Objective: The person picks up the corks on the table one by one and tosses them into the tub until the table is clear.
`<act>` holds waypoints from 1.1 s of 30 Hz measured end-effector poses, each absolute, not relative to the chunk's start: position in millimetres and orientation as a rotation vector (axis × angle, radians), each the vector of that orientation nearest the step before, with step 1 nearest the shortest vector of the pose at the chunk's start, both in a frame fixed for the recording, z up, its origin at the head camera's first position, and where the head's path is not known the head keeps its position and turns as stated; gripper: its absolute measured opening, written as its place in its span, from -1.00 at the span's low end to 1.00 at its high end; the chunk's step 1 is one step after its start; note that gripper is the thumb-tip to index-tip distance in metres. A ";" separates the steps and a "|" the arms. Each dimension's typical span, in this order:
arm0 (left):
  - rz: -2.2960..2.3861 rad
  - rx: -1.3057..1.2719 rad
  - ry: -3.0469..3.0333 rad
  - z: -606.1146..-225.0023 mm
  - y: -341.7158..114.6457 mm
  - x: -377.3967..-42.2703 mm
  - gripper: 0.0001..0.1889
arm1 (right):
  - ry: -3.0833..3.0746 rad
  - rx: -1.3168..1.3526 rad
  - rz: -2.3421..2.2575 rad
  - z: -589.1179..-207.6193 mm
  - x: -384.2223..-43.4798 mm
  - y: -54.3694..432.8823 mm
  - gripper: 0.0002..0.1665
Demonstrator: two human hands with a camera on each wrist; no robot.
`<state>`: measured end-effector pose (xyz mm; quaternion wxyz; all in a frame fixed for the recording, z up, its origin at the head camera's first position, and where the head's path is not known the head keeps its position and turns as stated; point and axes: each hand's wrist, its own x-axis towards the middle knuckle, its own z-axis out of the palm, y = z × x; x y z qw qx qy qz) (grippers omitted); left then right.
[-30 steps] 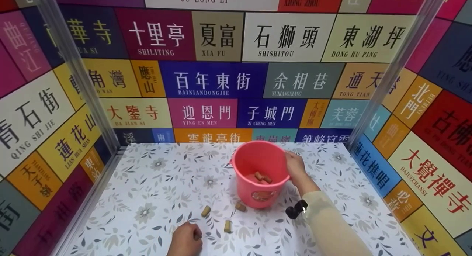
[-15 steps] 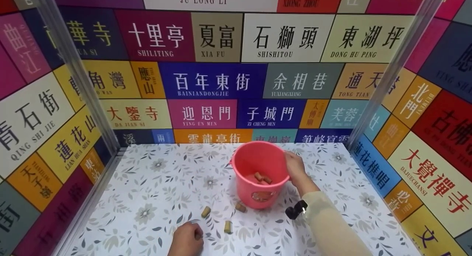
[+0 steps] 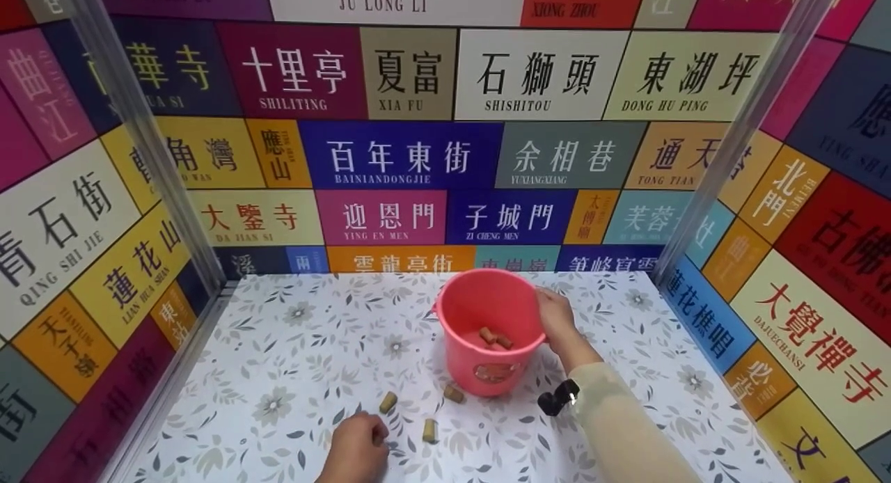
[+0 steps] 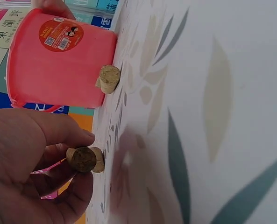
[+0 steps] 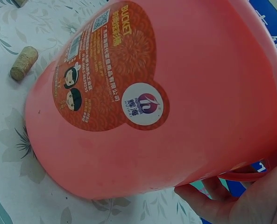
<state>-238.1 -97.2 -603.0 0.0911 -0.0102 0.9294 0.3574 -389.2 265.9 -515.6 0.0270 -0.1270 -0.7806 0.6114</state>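
Note:
A pink bucket (image 3: 487, 368) stands on the table with several corks (image 3: 495, 337) inside. My right hand (image 3: 557, 316) grips its right side by the rim; in the right wrist view, fingers (image 5: 199, 203) lie against the wall near the red handle (image 5: 243, 176). My left hand (image 3: 358, 445) is low over the table, left of the bucket. In the left wrist view its thumb and fingers pinch a cork (image 4: 83, 160), hidden from the head view by the hand. Three more corks lie on the table: one ahead of the left hand (image 3: 388, 401), one to its right (image 3: 429, 430), one beside the bucket (image 3: 454, 394).
A white cloth with a grey leaf and flower print (image 3: 278, 344) covers the table. Coloured panels with lettering (image 3: 411, 156) rise behind and on both sides, with clear corner strips (image 3: 724, 135) between them. A dark device (image 3: 557, 397) is strapped to my right wrist.
My left hand has shifted slightly forward and to the right, closer to the loose corks. The bucket and my right hand keep their places; the head view has tilted up a little.

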 end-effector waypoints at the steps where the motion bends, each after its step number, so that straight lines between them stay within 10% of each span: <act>1: 1.068 -0.028 2.757 -601.6 -97.1 -239.0 -0.83 | -2.407 -0.397 1.893 -515.6 -389.2 265.7 -0.45; 33: 0.991 0.414 3.101 -554.8 -88.4 -270.0 -0.85 | -2.363 -0.386 1.919 -513.7 -387.9 263.5 -0.46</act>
